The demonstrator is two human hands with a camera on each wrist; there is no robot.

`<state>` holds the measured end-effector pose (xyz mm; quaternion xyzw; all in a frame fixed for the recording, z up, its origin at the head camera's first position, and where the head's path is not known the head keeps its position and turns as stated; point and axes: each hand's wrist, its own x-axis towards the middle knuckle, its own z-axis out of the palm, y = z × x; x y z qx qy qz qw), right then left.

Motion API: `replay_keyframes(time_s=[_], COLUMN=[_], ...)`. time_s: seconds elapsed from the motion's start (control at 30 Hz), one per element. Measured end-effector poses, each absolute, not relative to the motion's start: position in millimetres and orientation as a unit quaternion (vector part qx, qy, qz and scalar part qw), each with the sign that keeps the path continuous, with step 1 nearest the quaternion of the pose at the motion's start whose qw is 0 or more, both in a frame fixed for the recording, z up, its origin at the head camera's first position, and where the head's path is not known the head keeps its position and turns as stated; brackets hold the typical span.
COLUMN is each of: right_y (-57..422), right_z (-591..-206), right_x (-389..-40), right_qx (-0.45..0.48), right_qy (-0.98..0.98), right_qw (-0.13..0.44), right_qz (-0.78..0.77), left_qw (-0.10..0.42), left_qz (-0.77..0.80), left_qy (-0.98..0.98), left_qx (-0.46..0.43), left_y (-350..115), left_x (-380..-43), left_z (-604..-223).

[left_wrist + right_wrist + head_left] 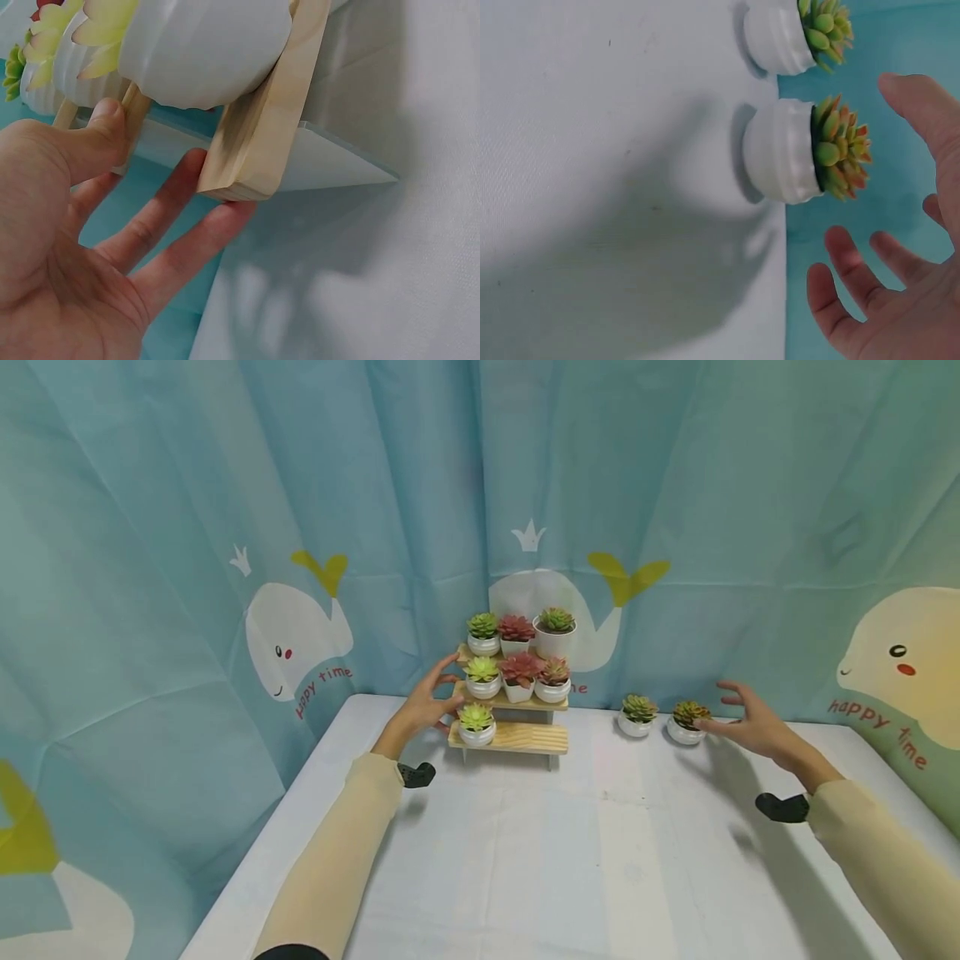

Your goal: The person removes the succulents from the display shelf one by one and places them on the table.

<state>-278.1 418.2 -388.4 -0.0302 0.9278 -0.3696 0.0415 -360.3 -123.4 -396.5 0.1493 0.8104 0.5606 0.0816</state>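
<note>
A three-tier wooden plant stand (517, 739) holds small potted succulents. On its bottom tier, at the left end, sits a light-green succulent (477, 723) in a white pot. My left hand (423, 706) is at the stand's left side. In the left wrist view its thumb and forefinger hold the end of the middle tier, while other fingertips touch the bottom tier's end. My right hand (753, 727) hovers with spread fingers beside a reddish-green succulent (841, 150) in a white pot on the table. Left of that stands another potted green succulent (637, 716).
Three potted plants stand on the top tier, among them a larger white pot (555, 640), and three on the middle tier, including a red succulent (521, 668). A blue whale-print curtain (420, 485) hangs behind the white-covered table (555, 860).
</note>
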Motion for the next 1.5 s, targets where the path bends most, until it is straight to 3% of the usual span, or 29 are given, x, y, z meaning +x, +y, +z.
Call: replay_keyframes(time_s=[0.77, 1.5], right_y=[386.3, 323.6], right_z=[-344.7, -331.3], right_x=[-270.4, -261.6], right_qx=[-0.097, -0.192], right_qy=[0.930, 0.902], right_qw=[0.007, 0.004], right_qz=[-0.355, -0.388], left_qw=[0.116, 0.106], left_qz=[0.588, 0.585], left_qy=[0.787, 0.790], left_qx=[0.146, 0.153], left_y=[-124.2, -126.3], left_x=[-364.4, -365.0], left_z=[-396.9, -397.5])
